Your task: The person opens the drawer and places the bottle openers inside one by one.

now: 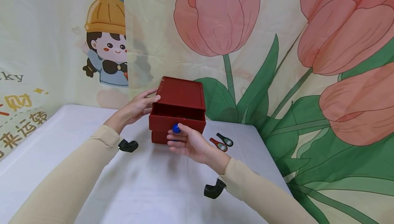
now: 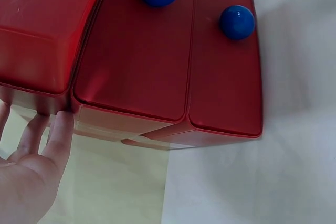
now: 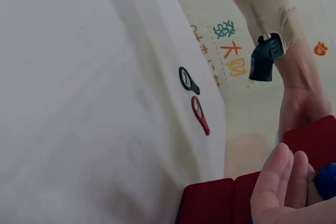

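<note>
A dark red drawer box [image 1: 181, 92] stands on the white table in the head view. Its upper drawer [image 1: 161, 122] is partly pulled out, showing a dark interior. The lower drawer [image 2: 226, 82] has a blue knob [image 2: 237, 22] of its own. My right hand [image 1: 195, 145] pinches the round blue knob [image 1: 176, 128] of the upper drawer, thumb on top and fingers beyond it. Against the box's left side rests my left hand [image 1: 136, 107], its thumb along the top edge. The left wrist view shows those fingers [image 2: 59, 140] extended, tips touching the side wall.
To the box's right lie two small magnifying glasses, one black [image 1: 225, 139] and one red [image 1: 218, 144]. A black wrist camera sits under each sleeve, left [image 1: 128, 145] and right [image 1: 214, 188]. Behind the table [image 1: 147, 189] hangs a tulip-printed cloth [image 1: 160, 46].
</note>
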Demonstrator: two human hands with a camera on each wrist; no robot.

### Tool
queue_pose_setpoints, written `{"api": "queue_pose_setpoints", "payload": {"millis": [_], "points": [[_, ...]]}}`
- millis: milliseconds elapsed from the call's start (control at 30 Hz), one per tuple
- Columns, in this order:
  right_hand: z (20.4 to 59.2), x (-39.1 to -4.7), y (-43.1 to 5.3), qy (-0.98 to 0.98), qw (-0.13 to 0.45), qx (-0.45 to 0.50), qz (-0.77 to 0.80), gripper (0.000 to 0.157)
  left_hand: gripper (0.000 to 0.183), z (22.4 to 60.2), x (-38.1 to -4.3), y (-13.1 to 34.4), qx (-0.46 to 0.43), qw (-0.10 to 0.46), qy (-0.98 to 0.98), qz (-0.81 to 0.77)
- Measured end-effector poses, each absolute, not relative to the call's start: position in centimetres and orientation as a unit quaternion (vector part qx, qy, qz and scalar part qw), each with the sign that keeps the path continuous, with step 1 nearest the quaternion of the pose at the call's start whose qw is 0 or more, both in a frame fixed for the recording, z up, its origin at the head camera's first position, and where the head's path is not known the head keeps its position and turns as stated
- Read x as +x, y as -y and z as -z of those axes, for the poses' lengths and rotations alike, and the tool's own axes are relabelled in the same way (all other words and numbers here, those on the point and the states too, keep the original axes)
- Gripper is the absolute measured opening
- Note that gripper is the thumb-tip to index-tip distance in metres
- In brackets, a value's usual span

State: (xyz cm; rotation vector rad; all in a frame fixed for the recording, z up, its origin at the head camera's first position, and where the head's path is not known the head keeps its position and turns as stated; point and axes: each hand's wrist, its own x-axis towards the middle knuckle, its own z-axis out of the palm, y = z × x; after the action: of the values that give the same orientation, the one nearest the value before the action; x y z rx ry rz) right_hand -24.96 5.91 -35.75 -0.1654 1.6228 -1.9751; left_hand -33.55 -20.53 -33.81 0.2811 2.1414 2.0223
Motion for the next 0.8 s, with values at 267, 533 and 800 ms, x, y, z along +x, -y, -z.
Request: {"api": "queue_pose_setpoints", "payload": {"millis": [267, 533, 800], "points": [[35.6, -25.9, -5.7, -0.632, 0.264, -0.057, 0.726, 0.055, 0.080, 33.7, -33.4, 20.4, 0.094, 0.092, -0.722, -0.679], [35.6, -26.7, -5.3, -0.646, 0.248, -0.058, 0.720, 0.057, 0.080, 33.7, -33.4, 20.5, 0.094, 0.090, -0.716, -0.686], [35.9, -28.1, -4.9, -0.654, 0.227, -0.043, 0.720, 0.055, 0.080, 33.9, -33.5, 20.4, 0.096, 0.085, -0.721, -0.681]]}}
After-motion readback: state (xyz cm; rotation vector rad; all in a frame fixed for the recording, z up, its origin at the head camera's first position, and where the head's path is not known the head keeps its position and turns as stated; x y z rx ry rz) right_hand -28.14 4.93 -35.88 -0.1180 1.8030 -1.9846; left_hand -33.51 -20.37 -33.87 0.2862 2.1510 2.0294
